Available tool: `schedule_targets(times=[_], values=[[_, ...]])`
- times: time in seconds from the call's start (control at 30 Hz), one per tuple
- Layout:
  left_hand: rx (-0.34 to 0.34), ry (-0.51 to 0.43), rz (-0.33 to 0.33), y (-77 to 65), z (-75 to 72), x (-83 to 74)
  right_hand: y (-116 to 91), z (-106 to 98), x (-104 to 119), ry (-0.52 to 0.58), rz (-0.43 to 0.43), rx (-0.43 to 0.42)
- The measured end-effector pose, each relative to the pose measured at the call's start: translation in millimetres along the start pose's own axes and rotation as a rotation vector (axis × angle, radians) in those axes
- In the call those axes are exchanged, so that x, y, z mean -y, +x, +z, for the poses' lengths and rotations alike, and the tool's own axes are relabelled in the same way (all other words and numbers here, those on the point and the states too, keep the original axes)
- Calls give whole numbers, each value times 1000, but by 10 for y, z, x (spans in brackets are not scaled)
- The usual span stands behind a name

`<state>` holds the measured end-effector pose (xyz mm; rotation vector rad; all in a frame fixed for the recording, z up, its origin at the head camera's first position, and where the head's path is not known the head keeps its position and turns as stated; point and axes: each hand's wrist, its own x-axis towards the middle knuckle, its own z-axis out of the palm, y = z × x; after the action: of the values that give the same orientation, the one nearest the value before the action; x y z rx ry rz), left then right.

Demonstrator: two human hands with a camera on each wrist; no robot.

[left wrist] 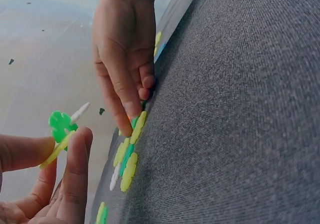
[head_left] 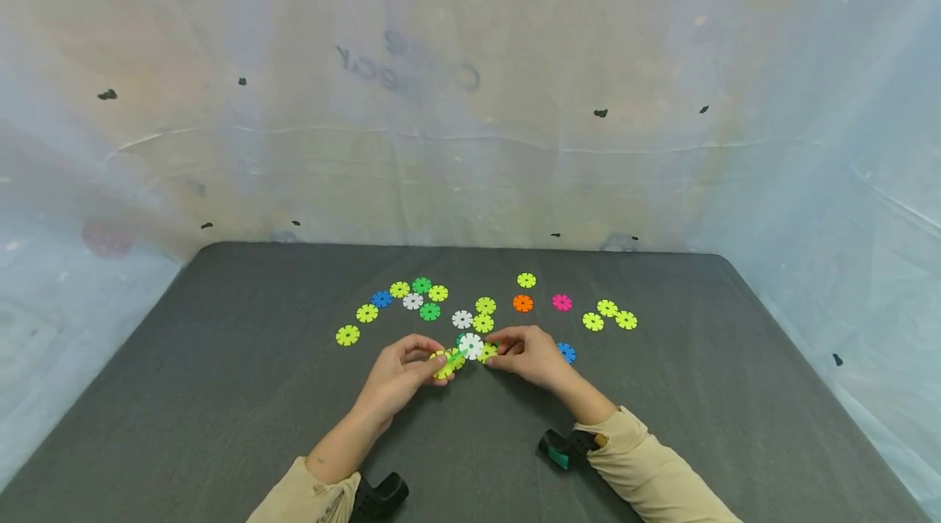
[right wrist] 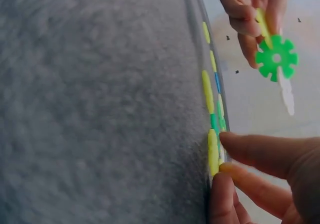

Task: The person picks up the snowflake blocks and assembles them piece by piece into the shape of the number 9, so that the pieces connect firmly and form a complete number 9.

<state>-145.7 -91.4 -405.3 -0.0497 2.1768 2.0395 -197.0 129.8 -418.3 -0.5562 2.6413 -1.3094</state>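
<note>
My left hand (head_left: 393, 380) pinches a yellow notched plastic disc (right wrist: 262, 24) between thumb and fingers. Slotted into that disc is a green notched disc (right wrist: 276, 58), and a white notched disc (right wrist: 286, 92) is fixed edge-on to the green one. This joined piece is held up above the table. My right hand (head_left: 532, 357) is down at the tabletop, its thumb and fingertips at the edges of another yellow notched disc (head_left: 488, 353), gripping it. In the head view the white disc overlaps the discs lying behind it.
On the grey table (head_left: 243, 392) several loose notched discs lie in an arc beyond the hands, among them an orange disc (head_left: 523, 303), a pink disc (head_left: 562, 302) and a blue disc (head_left: 566, 352) by the right hand. Translucent sheeting (head_left: 470, 180) hangs behind the table.
</note>
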Motion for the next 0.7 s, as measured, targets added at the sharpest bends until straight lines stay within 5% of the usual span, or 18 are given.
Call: schedule_targets(times=[0.2, 0.4, 0.7], values=[[-21, -6, -7, 10, 10, 20, -8, 55, 50, -111, 18, -56], [-35, -12, -45, 22, 30, 21, -41, 63, 59, -56, 78, -81], [-16, -18, -37, 26, 24, 32, -127, 18, 84, 75, 45, -157]])
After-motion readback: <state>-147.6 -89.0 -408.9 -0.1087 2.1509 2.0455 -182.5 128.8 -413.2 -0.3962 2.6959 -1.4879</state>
